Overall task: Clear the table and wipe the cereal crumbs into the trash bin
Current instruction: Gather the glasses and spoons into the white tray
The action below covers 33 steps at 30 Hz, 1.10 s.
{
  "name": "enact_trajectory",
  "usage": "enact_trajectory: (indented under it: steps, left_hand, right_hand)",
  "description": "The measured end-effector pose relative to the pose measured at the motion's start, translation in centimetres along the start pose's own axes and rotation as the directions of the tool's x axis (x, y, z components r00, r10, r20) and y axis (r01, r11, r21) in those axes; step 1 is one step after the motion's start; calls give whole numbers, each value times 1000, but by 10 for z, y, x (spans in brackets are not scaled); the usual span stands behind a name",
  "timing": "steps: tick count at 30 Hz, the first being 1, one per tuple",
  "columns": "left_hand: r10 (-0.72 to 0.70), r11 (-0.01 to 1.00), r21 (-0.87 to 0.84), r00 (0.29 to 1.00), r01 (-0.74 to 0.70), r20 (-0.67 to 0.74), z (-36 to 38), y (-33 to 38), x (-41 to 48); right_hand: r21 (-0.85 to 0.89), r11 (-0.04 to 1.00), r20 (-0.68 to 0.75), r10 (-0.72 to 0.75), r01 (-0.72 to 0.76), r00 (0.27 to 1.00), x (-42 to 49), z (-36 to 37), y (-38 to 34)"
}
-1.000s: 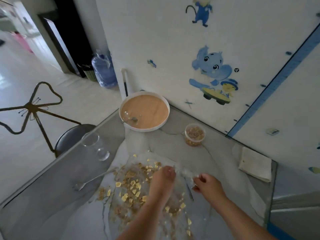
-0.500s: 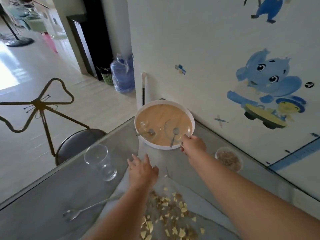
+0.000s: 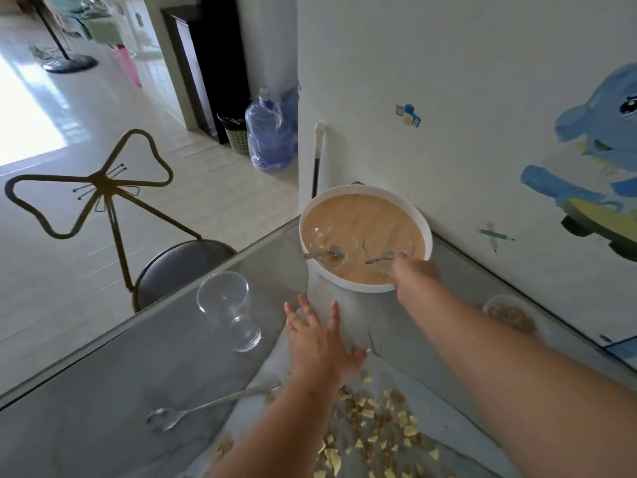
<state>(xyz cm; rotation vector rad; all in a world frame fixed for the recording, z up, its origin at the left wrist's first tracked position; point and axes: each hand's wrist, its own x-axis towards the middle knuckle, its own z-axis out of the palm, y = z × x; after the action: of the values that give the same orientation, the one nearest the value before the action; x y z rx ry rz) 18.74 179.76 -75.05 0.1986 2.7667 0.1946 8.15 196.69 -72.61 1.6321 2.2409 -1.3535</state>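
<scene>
Cereal crumbs [image 3: 375, 419] lie scattered on the glass-topped table [image 3: 103, 391] near its front. At the far corner stands a round tray [image 3: 362, 191] with a white rim and wooden base, holding two clear glass bowls, each with a spoon in it: the left bowl [image 3: 324, 243] and the right bowl [image 3: 382, 250]. My right hand [image 3: 415, 272] reaches over the tray's near rim, fingers closed on the right bowl's edge. My left hand [image 3: 320, 346] hovers flat, fingers spread, just above the table in front of the tray. A green trash bin [image 3: 236, 131] stands on the floor far back.
A clear drinking glass [image 3: 229, 312] stands left of my left hand, and a metal spoon [image 3: 213, 403] lies nearer the front. A small tub of cereal [image 3: 510, 315] sits by the wall on the right. A dark stool [image 3: 172, 267] and a water jug [image 3: 270, 136] are beyond the table.
My right hand carried a glass bowl with its spoon from the crumb area into the tray. My left hand moved forward and opened flat. The view shifted closer to the tray.
</scene>
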Motion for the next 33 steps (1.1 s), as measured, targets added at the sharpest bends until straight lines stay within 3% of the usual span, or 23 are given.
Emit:
enact_trajectory:
  steps: [9, 13, 16, 18, 20, 22, 24, 26, 28, 30, 33]
  left_hand:
    - [-10, 999, 48, 993, 5, 121, -8, 0, 7]
    - [-16, 995, 102, 991, 2, 135, -12, 1, 11]
    - [-5, 990, 140, 987, -18, 161, -21, 0, 8]
    - [5, 998, 66, 988, -16, 151, -28, -7, 1]
    - [37, 995, -94, 998, -32, 51, -32, -21, -14]
    - [128, 975, -162, 978, -155, -163, -27, -42, -38]
    - [183, 953, -161, 909, -258, -374, -15, -68, -68]
    - [152, 951, -159, 850, -264, -505, -1, -100, -93]
    - [93, 962, -169, 839, -214, -537, 10, -132, -106]
    - [39, 970, -186, 853, -158, -520, 16, -158, -112]
    - [10, 975, -200, 921, -95, -389, 20, -179, -113]
  right_hand:
    - [106, 993, -8, -57, 57, 998, -18, 19, 11]
    - [69, 988, 17, -141, 140, 990, -39, 23, 19]
    - [-67, 962, -63, -269, 265, 961, -68, 15, 29]
    - [-162, 897, -95, -428, 410, 899, -96, 4, 43]
    - [-240, 789, -88, -598, 566, 796, -123, -2, 61]
    - [-283, 635, 10, -748, 719, 664, -135, 4, 80]
    - [-299, 448, 192, -837, 843, 513, -149, 15, 95]
    - [-249, 276, 392, -848, 928, 357, -165, 30, 102]
    - [-162, 170, 563, -793, 972, 233, -179, 47, 106]
    - [-119, 107, 677, -718, 987, 159, -193, 66, 110]
    - [-168, 25, 740, -657, 985, 143, -204, 88, 117]
